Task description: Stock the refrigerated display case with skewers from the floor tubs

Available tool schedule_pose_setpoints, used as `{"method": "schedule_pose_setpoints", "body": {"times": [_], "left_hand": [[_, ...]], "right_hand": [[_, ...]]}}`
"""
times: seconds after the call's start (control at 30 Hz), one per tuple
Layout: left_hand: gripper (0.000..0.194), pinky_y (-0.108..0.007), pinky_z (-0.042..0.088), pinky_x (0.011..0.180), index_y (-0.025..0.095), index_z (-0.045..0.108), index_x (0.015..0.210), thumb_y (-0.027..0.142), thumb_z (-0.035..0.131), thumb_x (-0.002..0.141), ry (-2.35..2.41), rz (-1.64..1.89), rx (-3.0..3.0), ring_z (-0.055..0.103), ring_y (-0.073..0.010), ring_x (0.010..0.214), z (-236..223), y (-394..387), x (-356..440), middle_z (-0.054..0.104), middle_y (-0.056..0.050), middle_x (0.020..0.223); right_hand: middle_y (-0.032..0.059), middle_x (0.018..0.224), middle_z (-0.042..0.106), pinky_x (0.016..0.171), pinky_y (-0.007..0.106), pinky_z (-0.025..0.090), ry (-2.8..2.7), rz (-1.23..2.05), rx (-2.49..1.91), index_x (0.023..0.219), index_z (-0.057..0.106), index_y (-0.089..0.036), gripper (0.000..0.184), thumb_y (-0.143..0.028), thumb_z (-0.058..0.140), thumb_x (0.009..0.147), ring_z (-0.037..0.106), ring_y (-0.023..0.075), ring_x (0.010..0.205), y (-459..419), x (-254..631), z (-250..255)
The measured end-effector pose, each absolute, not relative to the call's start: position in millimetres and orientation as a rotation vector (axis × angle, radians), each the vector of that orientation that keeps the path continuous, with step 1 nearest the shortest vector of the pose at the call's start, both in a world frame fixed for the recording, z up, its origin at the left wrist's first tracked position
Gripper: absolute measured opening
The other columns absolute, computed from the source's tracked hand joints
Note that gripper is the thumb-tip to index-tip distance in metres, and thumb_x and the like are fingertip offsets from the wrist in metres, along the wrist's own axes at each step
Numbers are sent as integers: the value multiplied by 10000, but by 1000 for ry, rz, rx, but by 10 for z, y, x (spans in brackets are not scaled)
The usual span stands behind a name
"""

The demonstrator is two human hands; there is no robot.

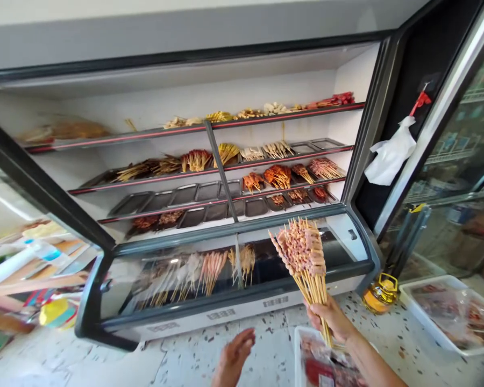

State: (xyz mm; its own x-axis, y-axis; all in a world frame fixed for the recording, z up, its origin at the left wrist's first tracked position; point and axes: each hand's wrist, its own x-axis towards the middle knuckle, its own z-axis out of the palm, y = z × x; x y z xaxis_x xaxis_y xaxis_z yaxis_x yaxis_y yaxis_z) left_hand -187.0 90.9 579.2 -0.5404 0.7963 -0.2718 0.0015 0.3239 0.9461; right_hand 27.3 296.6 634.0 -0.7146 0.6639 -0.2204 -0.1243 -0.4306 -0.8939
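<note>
My right hand [333,317] is closed around the stick ends of a fanned bunch of raw meat skewers [302,250]. The pale pink meat points up and away from me, in front of the glass-fronted lower case of the display fridge [177,320]. Lower and to the left, my left hand [236,355] is held over the floor with nothing in it, its fingers stretched and slightly bent. Beneath my right hand stands a white bin [297,357] with packaged meat inside, partly hidden by my forearm.
Fridge shelves carry several metal trays [133,203] and skewers, including red-coated ones [277,176]. Pink skewers [213,269] lie behind the lower glass. At right are an oil jug [381,294], another white bin [411,309] and a hanging white bag [393,153]. A worktable [36,285] stands left.
</note>
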Motion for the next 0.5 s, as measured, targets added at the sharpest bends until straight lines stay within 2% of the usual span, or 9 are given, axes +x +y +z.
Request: {"method": "schedule_pose_setpoints", "body": {"times": [0.13, 0.27, 0.37, 0.5], "left_hand": [[679, -414, 522, 959, 192, 679, 1212, 700, 616, 767, 1487, 1229, 1035, 617, -314, 1149, 6287, 1564, -2472, 697, -145, 1183], [753, -426, 478, 1016, 151, 629, 1288, 628, 728, 714, 1350, 1282, 1024, 580, -340, 1205, 6626, 2059, -2673, 656, -181, 1255], [755, -414, 533, 911, 140, 633, 1272, 632, 728, 707, 1209, 1408, 897, 643, -329, 1061, 6653, 2398, -2675, 671, -173, 1206], [712, -369, 556, 763, 130, 649, 1225, 662, 662, 752, 1122, 1481, 682, 661, -242, 773, 6534, 2875, -2748, 722, -121, 952]], "right_hand": [[-76, 468, 430, 393, 192, 246, -1203, 2135, -748, 765, 534, -189, 369, -433, 767, 616, 314, 50, 400, 2854, -615, 6573], [-88, 469, 445, 376, 183, 257, -1136, 2084, -766, 790, 522, -194, 378, -412, 770, 606, 324, 49, 387, 2945, -1221, 6716], [-94, 471, 438, 368, 183, 271, -1126, 1979, -836, 798, 517, -199, 337, -365, 750, 619, 343, 56, 387, 3086, -1520, 6726], [-105, 478, 434, 352, 199, 305, -1224, 1837, -902, 929, 541, -204, 354, -319, 717, 644, 362, 76, 369, 3339, -1803, 6626]]}}
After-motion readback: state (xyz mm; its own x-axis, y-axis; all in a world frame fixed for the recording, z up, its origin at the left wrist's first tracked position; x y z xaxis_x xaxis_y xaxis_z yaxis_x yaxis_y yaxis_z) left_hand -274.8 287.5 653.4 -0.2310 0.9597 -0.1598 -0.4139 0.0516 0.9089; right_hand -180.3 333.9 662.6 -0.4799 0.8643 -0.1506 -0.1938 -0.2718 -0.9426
